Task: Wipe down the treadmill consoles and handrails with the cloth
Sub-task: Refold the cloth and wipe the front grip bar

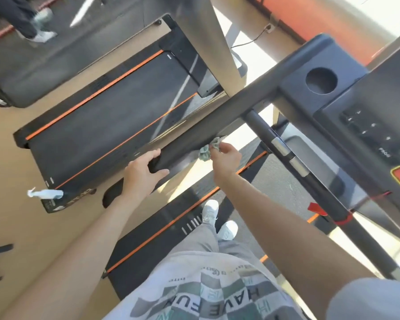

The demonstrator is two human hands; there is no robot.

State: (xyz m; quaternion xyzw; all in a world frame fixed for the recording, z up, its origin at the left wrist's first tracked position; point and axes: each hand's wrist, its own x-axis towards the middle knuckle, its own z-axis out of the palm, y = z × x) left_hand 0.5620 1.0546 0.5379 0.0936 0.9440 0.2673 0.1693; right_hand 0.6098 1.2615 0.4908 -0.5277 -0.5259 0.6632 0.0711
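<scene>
We are standing in a gym with a tan floor (7,181), where black treadmills with orange stripes are sitting side by side in bright sunlight. We are on the belt of our own treadmill (275,181), and our white shoes (210,211) are showing below grey trousers. The left handrail (194,135), a dark bar, is running from the console (367,125) back toward us. Our left hand (141,172) is gripping its near end, fingers over the top and thumb underneath. Our right hand (225,158) is pinching a bunched grey-green cloth (209,150) between curled fingers and thumb, pressing it against the lower edge of the handrail, just ahead of the left hand. A round cup holder (321,80) is sitting at the console's corner, and a crossbar (284,148) with metal plates is slanting beneath it. A pale spray bottle (45,194) is lying on the rear end of the neighbouring treadmill (116,116). Another person's legs (32,24) are showing at the top left.
</scene>
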